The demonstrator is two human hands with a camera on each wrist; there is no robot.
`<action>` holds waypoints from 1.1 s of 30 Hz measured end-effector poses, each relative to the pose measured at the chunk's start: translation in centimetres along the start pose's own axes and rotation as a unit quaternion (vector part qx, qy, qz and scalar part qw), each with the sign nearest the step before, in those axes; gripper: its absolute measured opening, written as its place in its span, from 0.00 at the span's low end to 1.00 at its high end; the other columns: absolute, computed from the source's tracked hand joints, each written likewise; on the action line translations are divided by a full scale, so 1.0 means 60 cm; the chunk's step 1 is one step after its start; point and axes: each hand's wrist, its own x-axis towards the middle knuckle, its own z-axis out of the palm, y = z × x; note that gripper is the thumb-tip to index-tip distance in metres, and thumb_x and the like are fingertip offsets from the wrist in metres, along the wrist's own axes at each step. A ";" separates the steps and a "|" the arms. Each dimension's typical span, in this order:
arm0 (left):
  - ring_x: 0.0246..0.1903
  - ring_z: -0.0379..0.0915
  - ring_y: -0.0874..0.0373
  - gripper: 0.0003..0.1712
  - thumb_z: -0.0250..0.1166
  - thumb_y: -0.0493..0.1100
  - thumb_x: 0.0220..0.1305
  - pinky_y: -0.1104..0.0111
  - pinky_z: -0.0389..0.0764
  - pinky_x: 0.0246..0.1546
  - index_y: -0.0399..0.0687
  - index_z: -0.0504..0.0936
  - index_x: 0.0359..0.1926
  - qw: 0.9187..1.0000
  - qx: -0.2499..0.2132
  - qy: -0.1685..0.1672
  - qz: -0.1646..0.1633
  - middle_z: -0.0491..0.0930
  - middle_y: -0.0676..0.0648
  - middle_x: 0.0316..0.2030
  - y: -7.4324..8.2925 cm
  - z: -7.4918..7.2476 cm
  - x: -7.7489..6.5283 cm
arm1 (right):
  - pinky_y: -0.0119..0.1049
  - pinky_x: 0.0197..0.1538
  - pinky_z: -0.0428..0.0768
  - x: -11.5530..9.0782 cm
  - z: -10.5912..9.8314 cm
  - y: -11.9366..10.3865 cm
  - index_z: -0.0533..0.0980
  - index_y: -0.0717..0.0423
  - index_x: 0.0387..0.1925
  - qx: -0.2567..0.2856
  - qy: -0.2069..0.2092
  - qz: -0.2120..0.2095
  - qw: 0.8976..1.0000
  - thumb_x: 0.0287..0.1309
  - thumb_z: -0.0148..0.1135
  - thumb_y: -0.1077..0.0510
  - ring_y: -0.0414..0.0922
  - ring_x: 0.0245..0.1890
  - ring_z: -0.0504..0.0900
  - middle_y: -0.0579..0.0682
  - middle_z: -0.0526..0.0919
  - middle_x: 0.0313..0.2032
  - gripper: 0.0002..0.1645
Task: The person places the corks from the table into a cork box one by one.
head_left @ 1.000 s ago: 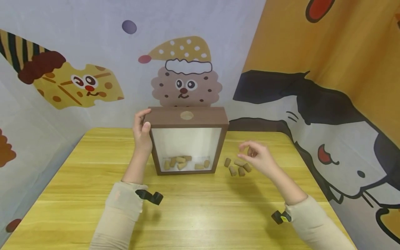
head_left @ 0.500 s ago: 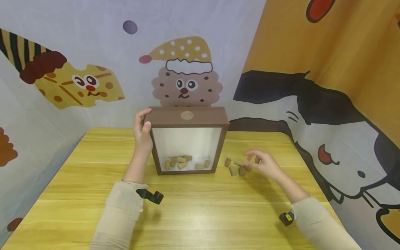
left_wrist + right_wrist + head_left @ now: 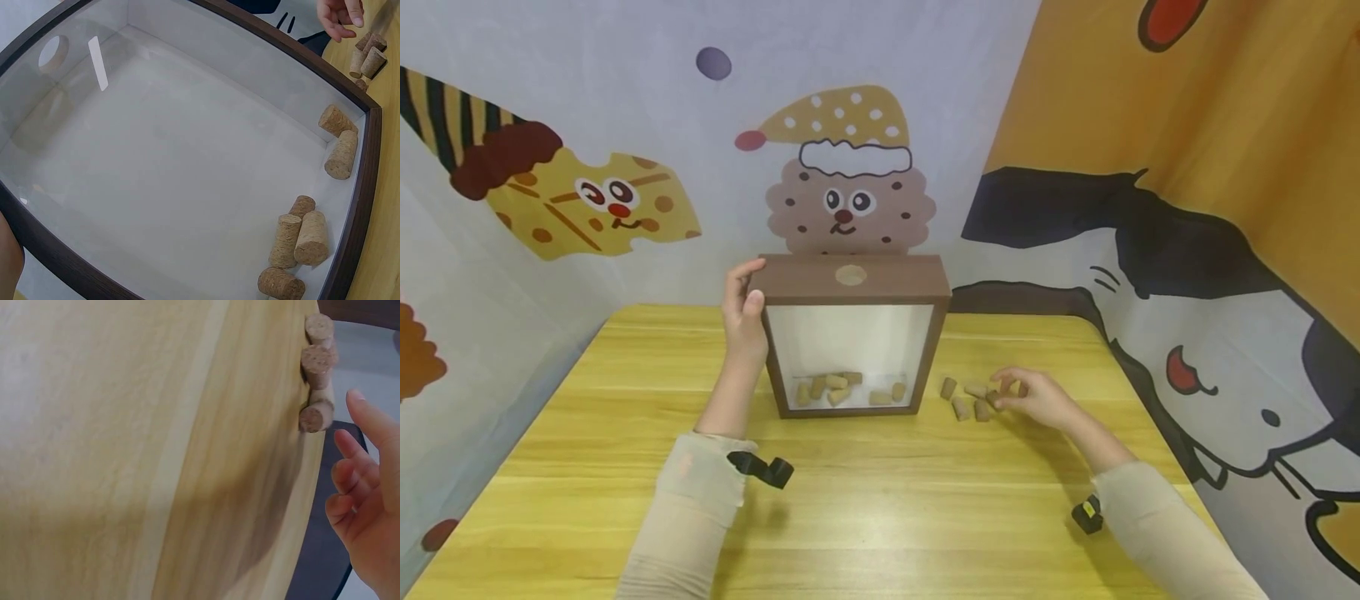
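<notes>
A brown shadow box (image 3: 895, 279) with a clear front and a round hole (image 3: 851, 275) in its top stands upright on the table. My left hand (image 3: 745, 329) grips its upper left edge, thumb at the front corner. Inside, several corks (image 3: 312, 237) lie along the bottom. To the box's right is a small group of loose corks (image 3: 961, 408). My right hand (image 3: 1036, 401) is at the right side of this group, fingertips close by the nearest cork (image 3: 316, 417). In the right wrist view its thumb and fingers are apart with nothing between them.
The yellow wood-grain table (image 3: 880, 500) reaches back to a wall cloth (image 3: 670, 100) printed with cartoon figures. Black wrist cameras (image 3: 763, 469) sit on both sleeves.
My right hand has moved down and slightly right to the loose corks. My left hand keeps its hold on the box, which stays in place.
</notes>
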 end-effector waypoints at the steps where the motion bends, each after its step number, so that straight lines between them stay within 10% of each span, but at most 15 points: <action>1: 0.65 0.53 0.41 0.50 0.61 0.74 0.51 0.52 0.45 0.65 0.33 0.71 0.54 1.000 0.001 -0.001 -0.001 0.70 0.50 0.55 0.001 0.000 0.000 | 0.36 0.27 0.73 0.000 0.001 0.002 0.77 0.56 0.51 0.003 -0.004 0.001 1.000 0.51 0.72 0.58 0.45 0.24 0.74 0.49 0.81 0.36 0.24; 33: 0.65 0.55 0.47 0.50 0.60 0.75 0.51 0.53 0.45 0.65 0.34 0.71 0.54 1.000 0.005 -0.004 0.000 0.70 0.48 0.56 0.001 -0.002 0.000 | 0.41 0.35 0.72 -0.010 -0.004 0.006 0.79 0.47 0.42 -0.009 0.023 0.044 0.999 0.55 0.69 0.55 0.44 0.32 0.76 0.43 0.82 0.35 0.12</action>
